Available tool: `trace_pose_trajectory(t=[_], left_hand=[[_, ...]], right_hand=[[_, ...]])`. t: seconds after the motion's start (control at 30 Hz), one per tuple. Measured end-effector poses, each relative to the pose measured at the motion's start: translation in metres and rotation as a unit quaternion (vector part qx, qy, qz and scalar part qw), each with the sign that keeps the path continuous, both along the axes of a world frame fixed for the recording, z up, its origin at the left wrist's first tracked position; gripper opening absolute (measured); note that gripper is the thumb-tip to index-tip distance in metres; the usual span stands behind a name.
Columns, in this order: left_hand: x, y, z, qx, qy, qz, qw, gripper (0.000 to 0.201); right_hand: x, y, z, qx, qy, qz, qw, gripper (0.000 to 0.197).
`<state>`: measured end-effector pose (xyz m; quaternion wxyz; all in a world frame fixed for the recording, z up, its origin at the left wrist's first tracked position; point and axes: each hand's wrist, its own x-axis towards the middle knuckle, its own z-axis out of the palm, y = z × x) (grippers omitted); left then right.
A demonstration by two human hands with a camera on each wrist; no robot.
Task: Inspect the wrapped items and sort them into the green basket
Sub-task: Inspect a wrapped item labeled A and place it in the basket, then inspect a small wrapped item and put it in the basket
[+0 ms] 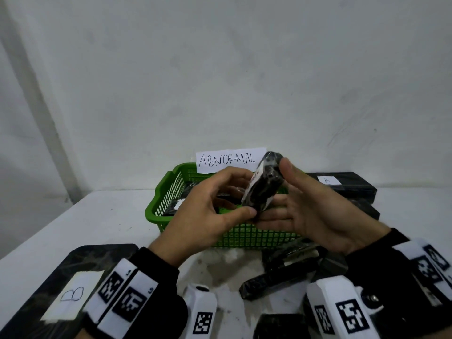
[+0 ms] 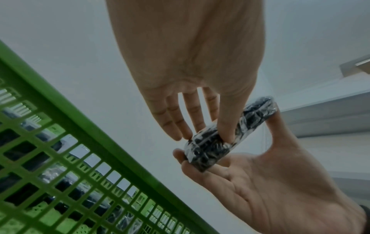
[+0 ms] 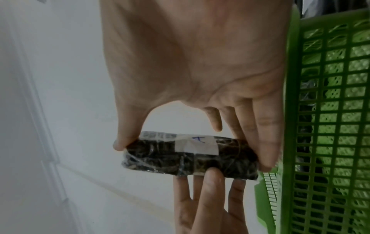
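A black wrapped item [image 1: 265,184] in clear film is held upright over the green basket [image 1: 161,194]. My left hand [image 1: 242,196] pinches its lower end, thumb in front and fingers behind. My right hand [image 1: 281,195] spans its length, thumb on the top end and fingers under the bottom. The left wrist view has my left thumb pressed on the wrapped item [image 2: 216,144], with the right hand [image 2: 260,182] below it. In the right wrist view the wrapped item [image 3: 190,156] carries a white label marked A, and the left hand's fingers [image 3: 210,190] touch it from below. Several dark wrapped items lie inside the basket [image 2: 80,126].
A paper sign reading ABNORMAL [image 1: 231,160] stands behind the basket. A black box labelled A [image 1: 342,184] sits at the back right, a black box labelled B [image 1: 73,289] at the near left. Several wrapped items [image 1: 288,270] lie on the white table [image 1: 97,228] near my right wrist.
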<state>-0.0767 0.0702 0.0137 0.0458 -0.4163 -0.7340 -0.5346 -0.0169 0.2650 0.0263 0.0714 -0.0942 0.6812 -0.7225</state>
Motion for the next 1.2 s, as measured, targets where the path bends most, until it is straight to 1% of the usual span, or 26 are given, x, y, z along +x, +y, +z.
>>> trace_pose_trajectory(t=[0.1, 0.23, 0.27, 0.3, 0.37, 0.43, 0.47, 0.5, 0.53, 0.57, 0.63, 0.67, 0.73, 0.83, 0.9, 0.97, 1.07, 1.1, 1.2], left_hand=[[0.000, 0.000, -0.002, -0.008, -0.009, -0.006, 1.000, 0.042], [0.000, 0.002, -0.005, -0.007, -0.015, 0.003, 1.000, 0.036], [0.000, 0.002, -0.006, 0.001, -0.018, 0.009, 1.000, 0.034], [0.000, 0.003, -0.006, 0.012, -0.021, 0.017, 1.000, 0.033], [-0.001, 0.003, -0.005, 0.050, -0.038, 0.022, 0.998, 0.031], [-0.002, 0.001, -0.003, 0.066, -0.054, 0.018, 0.996, 0.031], [-0.002, 0.000, -0.003, 0.058, -0.059, 0.015, 0.996, 0.030], [-0.002, 0.000, -0.003, 0.050, -0.067, 0.008, 0.996, 0.027], [-0.002, 0.001, -0.004, 0.046, -0.080, 0.004, 0.996, 0.026], [-0.002, 0.001, -0.005, 0.042, -0.093, 0.001, 0.995, 0.026], [-0.002, 0.002, -0.006, 0.038, -0.115, -0.002, 0.993, 0.032], [-0.002, 0.002, -0.006, 0.042, -0.123, -0.004, 0.992, 0.036], [-0.001, 0.000, -0.003, 0.070, -0.145, -0.001, 0.987, 0.038], [-0.003, -0.005, 0.001, 0.125, -0.159, 0.028, 0.979, 0.034], [-0.006, -0.007, 0.001, 0.125, -0.146, 0.047, 0.980, 0.031], [-0.008, -0.008, 0.001, 0.110, -0.133, 0.060, 0.983, 0.023], [-0.008, -0.007, -0.001, 0.080, -0.105, 0.086, 0.987, 0.015], [-0.008, -0.006, -0.002, 0.072, -0.087, 0.101, 0.988, 0.015], [-0.008, -0.004, -0.007, 0.049, -0.045, 0.142, 0.988, 0.021]], right_hand=[[-0.002, -0.003, -0.001, -0.033, -0.013, -0.042, 0.998, 0.053], [0.000, -0.005, 0.000, -0.036, -0.021, -0.048, 0.998, 0.027], [-0.001, -0.004, -0.001, -0.038, -0.022, -0.055, 0.998, 0.027], [-0.001, -0.003, -0.002, -0.036, -0.022, -0.068, 0.997, 0.032], [-0.003, -0.004, -0.005, -0.023, -0.015, -0.110, 0.993, 0.054], [-0.004, -0.006, -0.008, -0.006, -0.013, -0.129, 0.992, 0.075], [-0.004, -0.008, -0.009, 0.005, -0.015, -0.123, 0.992, 0.080], [-0.004, -0.009, -0.011, 0.017, -0.015, -0.118, 0.993, 0.081], [-0.004, -0.011, -0.011, 0.029, -0.011, -0.116, 0.993, 0.077], [-0.004, -0.012, -0.011, 0.041, -0.002, -0.119, 0.992, 0.069], [-0.003, -0.014, -0.009, 0.077, 0.026, -0.135, 0.987, 0.046], [-0.002, -0.014, -0.009, 0.096, 0.042, -0.147, 0.984, 0.038], [-0.003, -0.012, -0.009, 0.121, 0.063, -0.167, 0.976, 0.029], [-0.003, -0.007, -0.009, 0.143, 0.076, -0.179, 0.970, 0.023], [-0.004, -0.005, -0.010, 0.168, 0.085, -0.175, 0.966, 0.021], [-0.007, -0.004, -0.012, 0.192, 0.103, -0.188, 0.958, 0.020], [-0.011, -0.001, -0.017, 0.228, 0.144, -0.246, 0.931, 0.024], [-0.012, -0.001, -0.018, 0.235, 0.155, -0.264, 0.923, 0.025], [-0.012, -0.006, -0.020, 0.273, 0.190, -0.302, 0.893, 0.018]])
